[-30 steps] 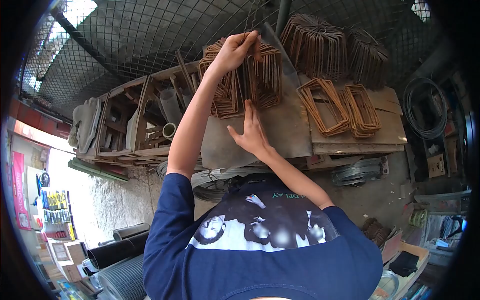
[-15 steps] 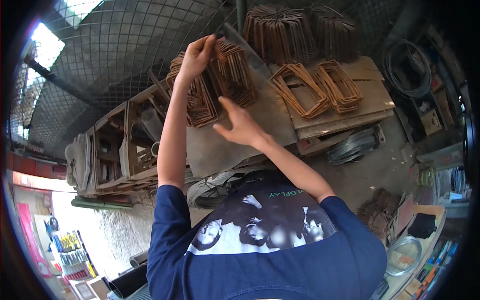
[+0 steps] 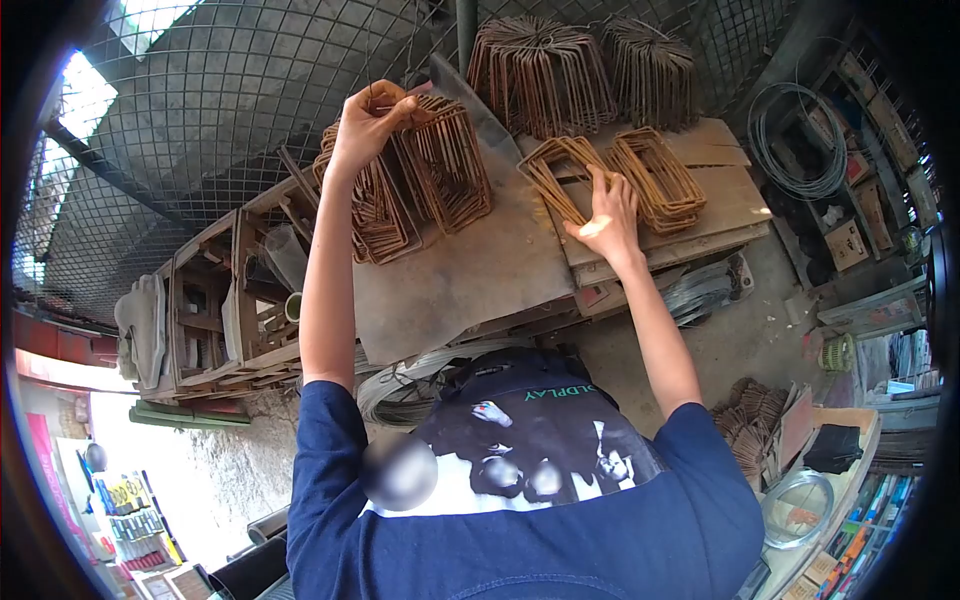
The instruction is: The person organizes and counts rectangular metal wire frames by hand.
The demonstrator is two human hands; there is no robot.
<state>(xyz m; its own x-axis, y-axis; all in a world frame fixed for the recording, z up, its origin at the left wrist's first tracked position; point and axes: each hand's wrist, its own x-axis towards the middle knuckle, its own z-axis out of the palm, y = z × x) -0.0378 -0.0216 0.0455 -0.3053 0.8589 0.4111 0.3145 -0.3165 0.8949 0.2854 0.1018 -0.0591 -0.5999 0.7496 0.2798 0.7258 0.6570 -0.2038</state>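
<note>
My left hand [image 3: 372,128] is raised at the top of a standing bundle of rusty rectangular steel stirrups [image 3: 445,165]. Its fingers are curled and pinched together, but what lies between them cannot be made out. Another group of stirrups [image 3: 372,205] stands just left of that bundle. My right hand [image 3: 608,218] reaches over a low pile of rusty stirrups [image 3: 548,178] on the board, fingers on its far right side and thumb at the near edge. Beside it, to the right, lies a second low pile of stirrups [image 3: 668,185].
Two taller stirrup bundles [image 3: 545,75] stand behind on the bench [image 3: 450,285]. Wire mesh [image 3: 250,90] rises at the back. A wire coil [image 3: 805,140] hangs at right, and more coiled wire [image 3: 400,390] lies below the bench. Wooden shelving [image 3: 235,280] extends left.
My right hand has moved right from above the bench onto the left low pile of stirrups. My left hand has come slightly lower and left, staying by the standing bundle. The view has shifted slightly.
</note>
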